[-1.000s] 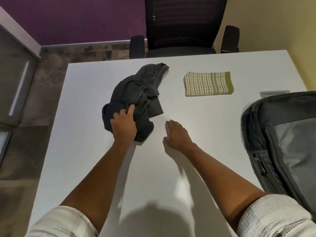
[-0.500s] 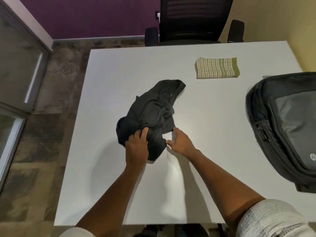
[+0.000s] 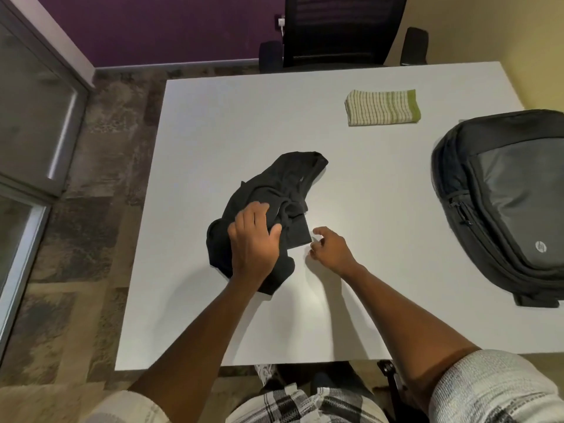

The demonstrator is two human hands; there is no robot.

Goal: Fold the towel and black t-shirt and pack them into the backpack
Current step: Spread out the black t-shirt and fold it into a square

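A crumpled black t-shirt lies in the middle of the white table. My left hand lies on top of its near part, fingers bent into the cloth and gripping it. My right hand hovers just right of the shirt's corner, fingers loosely curled, holding nothing. A folded cream towel with green stripes rests at the far right of the table. The black and grey backpack lies flat at the right edge, zipped as far as I can see.
A black office chair stands behind the table's far edge. Patterned floor and a glass partition lie to the left. The table's near edge is close to my body.
The view has pulled back and the shirt sits nearer the table's middle. My left hand has slid further onto the shirt. My right hand has lifted off the shirt's corner and curled.
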